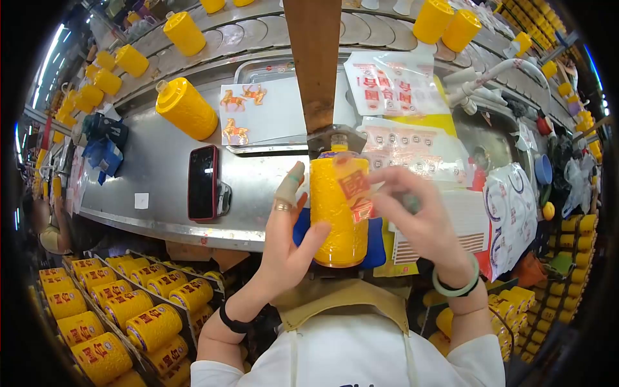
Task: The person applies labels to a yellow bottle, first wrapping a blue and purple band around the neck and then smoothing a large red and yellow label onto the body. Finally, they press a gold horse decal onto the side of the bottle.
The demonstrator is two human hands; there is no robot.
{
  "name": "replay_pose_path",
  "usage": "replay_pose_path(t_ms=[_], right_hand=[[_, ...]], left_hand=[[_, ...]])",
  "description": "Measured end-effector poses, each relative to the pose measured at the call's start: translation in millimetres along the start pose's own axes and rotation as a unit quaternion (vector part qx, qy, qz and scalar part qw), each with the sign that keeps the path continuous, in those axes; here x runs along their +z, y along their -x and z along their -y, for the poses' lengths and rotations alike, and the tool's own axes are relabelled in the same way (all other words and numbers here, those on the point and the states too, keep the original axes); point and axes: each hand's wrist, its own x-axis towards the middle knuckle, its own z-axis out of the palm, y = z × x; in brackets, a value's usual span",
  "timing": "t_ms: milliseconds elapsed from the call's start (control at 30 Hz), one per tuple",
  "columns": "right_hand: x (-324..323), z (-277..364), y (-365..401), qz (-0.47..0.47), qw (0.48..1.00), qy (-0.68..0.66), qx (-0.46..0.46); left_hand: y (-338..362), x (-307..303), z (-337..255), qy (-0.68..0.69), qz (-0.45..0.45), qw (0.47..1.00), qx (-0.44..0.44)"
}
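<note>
In front of me a yellow embossed bottle (327,213) stands upright, its narrow clear neck beneath a wooden post. Pinched between the thumb and fingers of my right hand (412,209) is a clear transfer decal (354,187) with red characters, which overlaps the bottle's right front. My left hand (290,222) is at the bottle's left side with its fingers stretched upward; the thumb tip reaches the lower body. Tape or a finger cover wraps one of its fingers. To the right lie decal sheets (412,145) with red prints.
Left on the metal bench are a phone (203,182), another yellow bottle (187,109) and a sheet with horse decals (235,132). A conveyor (251,32) carries bottles behind. Crates of labelled bottles (126,309) stand lower left. A white hose (496,74) curves over a basin at right.
</note>
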Motion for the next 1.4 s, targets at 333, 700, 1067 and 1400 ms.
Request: replay_pose_path(t_ms=[333,700,1067,1400], right_hand=[[14.8,-31.4,17.9,-0.062,0.997,-0.042,0.036],[-1.5,-39.4,-7.7,-0.095,0.993,-0.07,0.019],[15.5,-36.4,-51.4,-0.054,0.996,-0.044,0.048],[17.6,-33.7,-51.5,-0.076,0.996,-0.007,0.037]], left_hand=[[-17.7,8.5,4.6,0.079,0.04,0.993,-0.079],[-20.5,17.4,-13.1,0.076,0.063,0.987,-0.129],[-20.4,7.3,-7.1,0.098,0.086,0.983,-0.133],[-20.1,14.4,-3.7,0.102,0.055,0.986,-0.116]])
